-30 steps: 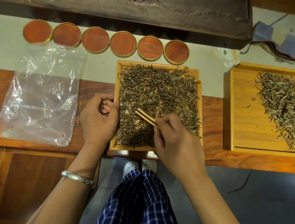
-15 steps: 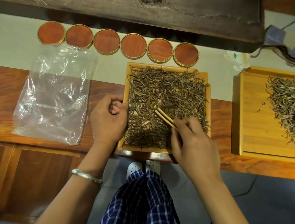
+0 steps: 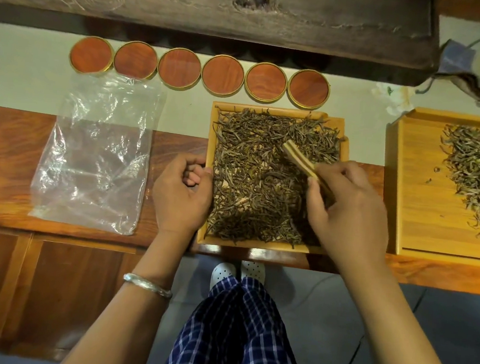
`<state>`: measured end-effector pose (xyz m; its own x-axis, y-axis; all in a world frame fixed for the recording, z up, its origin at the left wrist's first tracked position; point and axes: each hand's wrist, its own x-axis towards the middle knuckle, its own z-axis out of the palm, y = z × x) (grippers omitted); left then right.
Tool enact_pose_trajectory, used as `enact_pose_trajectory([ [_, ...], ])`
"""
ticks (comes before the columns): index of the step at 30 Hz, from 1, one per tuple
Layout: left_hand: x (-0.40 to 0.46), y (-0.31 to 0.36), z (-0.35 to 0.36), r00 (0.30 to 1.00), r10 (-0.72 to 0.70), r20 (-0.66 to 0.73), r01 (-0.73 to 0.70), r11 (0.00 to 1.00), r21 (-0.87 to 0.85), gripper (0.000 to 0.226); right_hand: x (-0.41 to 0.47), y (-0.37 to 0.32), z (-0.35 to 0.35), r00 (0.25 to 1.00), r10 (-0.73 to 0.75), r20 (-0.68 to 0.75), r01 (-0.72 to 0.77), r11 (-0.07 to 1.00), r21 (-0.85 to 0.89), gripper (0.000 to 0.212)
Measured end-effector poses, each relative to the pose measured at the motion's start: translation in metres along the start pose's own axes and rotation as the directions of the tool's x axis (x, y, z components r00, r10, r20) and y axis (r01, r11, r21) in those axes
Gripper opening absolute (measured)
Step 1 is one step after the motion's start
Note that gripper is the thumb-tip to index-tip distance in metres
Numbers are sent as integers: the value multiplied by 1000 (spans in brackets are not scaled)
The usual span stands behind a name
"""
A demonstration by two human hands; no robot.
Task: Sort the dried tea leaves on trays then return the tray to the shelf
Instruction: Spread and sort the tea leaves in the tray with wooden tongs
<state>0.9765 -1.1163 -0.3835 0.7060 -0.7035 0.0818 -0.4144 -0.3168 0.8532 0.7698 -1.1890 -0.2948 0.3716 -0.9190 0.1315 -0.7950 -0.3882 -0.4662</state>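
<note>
Nearest, left hand (image 3: 181, 194) curled loosely against the left rim of the tray (image 3: 210, 150), fingers (image 3: 194, 175) holding nothing visible; right hand (image 3: 346, 207) pinching wooden tongs (image 3: 300, 160), tips closed and now lifted further up and right over the tea leaves (image 3: 262, 178) than a second ago. Probably mid-sorting, with a picked leaf perhaps bound for the second tray (image 3: 422, 182) to the right, though none visible in the tips. Beyond on the worktop (image 3: 178, 148), plastic bag (image 3: 97, 153) and six round lids (image 3: 223, 74) unmoved.
</note>
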Motion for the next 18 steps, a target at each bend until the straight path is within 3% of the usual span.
enact_pose_trajectory([
  [7, 0, 2, -1, 1000, 5, 6, -5, 1000, -9, 9, 31, 19, 8, 997, 63, 53, -52, 982, -182, 27],
  [18, -1, 2, -1, 1000, -1, 2, 1, 1000, 3, 8, 30, 23, 12, 997, 80, -2, -79, 980, -180, 26],
])
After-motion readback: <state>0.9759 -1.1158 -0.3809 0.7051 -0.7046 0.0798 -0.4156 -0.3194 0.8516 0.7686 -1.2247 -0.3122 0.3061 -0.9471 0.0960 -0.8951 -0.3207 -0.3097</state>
